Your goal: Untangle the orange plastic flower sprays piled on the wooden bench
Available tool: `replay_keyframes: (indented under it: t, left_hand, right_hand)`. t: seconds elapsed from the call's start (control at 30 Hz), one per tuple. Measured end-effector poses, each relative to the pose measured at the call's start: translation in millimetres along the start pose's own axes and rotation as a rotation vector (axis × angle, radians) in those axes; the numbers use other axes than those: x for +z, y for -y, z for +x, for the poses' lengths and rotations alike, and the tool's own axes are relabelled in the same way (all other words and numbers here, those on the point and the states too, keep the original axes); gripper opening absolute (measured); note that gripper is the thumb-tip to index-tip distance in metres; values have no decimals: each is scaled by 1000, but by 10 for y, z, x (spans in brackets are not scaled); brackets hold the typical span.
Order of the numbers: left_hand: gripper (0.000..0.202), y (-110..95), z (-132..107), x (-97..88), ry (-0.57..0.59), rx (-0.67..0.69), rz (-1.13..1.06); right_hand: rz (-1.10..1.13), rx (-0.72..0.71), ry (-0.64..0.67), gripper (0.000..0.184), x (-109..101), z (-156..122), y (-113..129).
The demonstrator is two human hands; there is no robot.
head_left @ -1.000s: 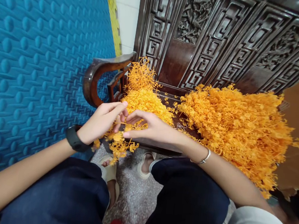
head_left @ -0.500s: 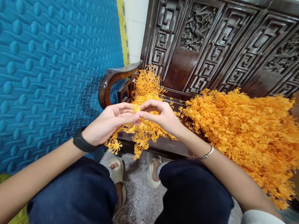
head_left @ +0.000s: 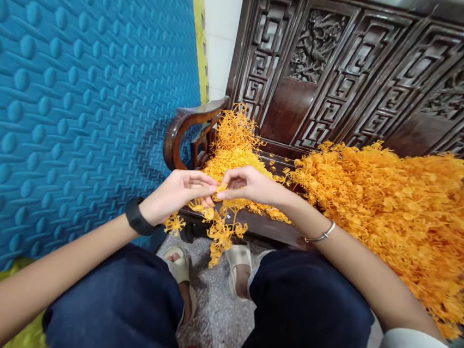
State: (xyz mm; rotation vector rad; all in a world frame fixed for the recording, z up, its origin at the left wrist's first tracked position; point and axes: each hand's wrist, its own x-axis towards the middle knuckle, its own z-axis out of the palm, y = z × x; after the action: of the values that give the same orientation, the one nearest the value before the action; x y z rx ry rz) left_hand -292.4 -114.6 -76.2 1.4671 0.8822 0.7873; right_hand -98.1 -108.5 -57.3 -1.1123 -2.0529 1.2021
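Note:
My left hand (head_left: 179,192) and my right hand (head_left: 251,185) meet fingertip to fingertip over the front edge of a dark carved wooden bench (head_left: 267,229). Both pinch an orange plastic flower sprig (head_left: 222,229) that hangs down between them, over my feet. Behind my hands a small heap of orange sprigs (head_left: 232,146) lies on the seat by the armrest. A much larger pile of orange sprigs (head_left: 397,206) covers the seat to the right, close to my right forearm. A black band is on my left wrist, a silver bangle on my right.
A blue embossed foam mat (head_left: 71,98) stands upright along the left, next to the curved armrest (head_left: 187,126). The carved backrest (head_left: 349,65) rises behind the piles. My knees in dark trousers and my sandalled feet are over a speckled floor (head_left: 218,315).
Both hands came lower with the sprig, from in front of the small heap to the bench's front edge. The sprig now dangles below my fingers. The camera shifted slightly left.

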Motion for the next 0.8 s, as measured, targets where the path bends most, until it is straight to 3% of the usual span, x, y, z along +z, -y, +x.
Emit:
replay_keyframes:
  t: [0.1, 0.23, 0.3, 0.5, 0.67, 0.8]
  left_hand:
    - [20, 47, 53, -11, -7, 40, 89]
    - [25, 145, 171, 28, 138, -33, 202]
    - [25, 186, 235, 70, 139, -52, 221]
    - [20, 235, 413, 233, 17, -46, 118]
    - [19, 212, 553, 252, -139, 41, 54]
    - [21, 145, 654, 219, -247, 102, 65]
  right_hand:
    - [154, 60, -110, 13, 78, 27, -66]
    - [346, 159, -236, 11, 153, 42, -213]
    - [397, 227, -326, 13, 171, 56, -286]
    - [383, 357, -590, 16, 138, 175, -395]
    - [236, 244, -788, 13, 112, 419, -411]
    - [248, 271, -899, 11, 149, 676, -351]
